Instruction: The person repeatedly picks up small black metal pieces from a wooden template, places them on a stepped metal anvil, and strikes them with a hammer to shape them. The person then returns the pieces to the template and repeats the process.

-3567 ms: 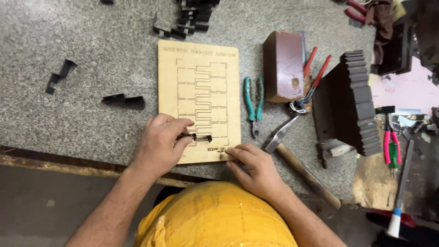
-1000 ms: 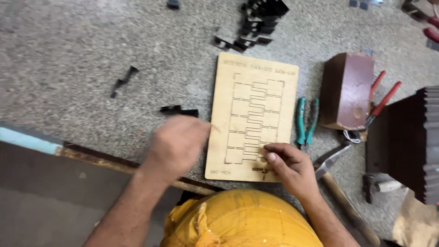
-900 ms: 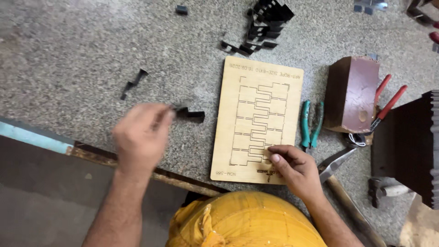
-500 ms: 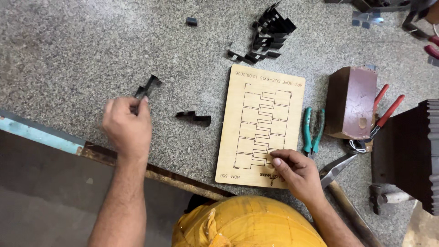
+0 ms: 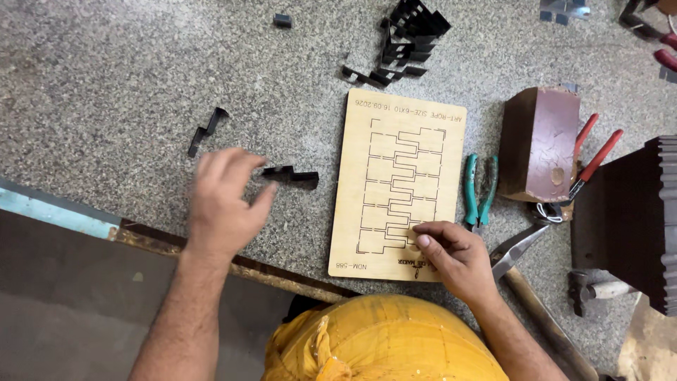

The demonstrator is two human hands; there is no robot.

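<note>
A pale wooden board (image 5: 402,176) with a cut pattern of stepped slots lies flat on the speckled stone table (image 5: 106,77). My right hand (image 5: 451,254) presses its curled fingertips on the board's lower right corner. My left hand (image 5: 226,204), blurred by motion, hovers with fingers apart and nothing in it. It is just left of a black stepped metal piece (image 5: 290,173) on the table. Another black bent strip (image 5: 206,130) lies above and to the left of that hand.
A heap of black metal pieces (image 5: 410,35) sits beyond the board, and one small black bit (image 5: 282,20) lies far left of it. Right of the board are teal-handled pliers (image 5: 479,190), a brown block (image 5: 539,144), red-handled pliers (image 5: 596,159), a dark ribbed block (image 5: 635,219) and a hammer (image 5: 536,303).
My left hand left the board, reached out to the bent strip at the left, then swung back right toward the stepped piece. My right hand stayed on the board.
</note>
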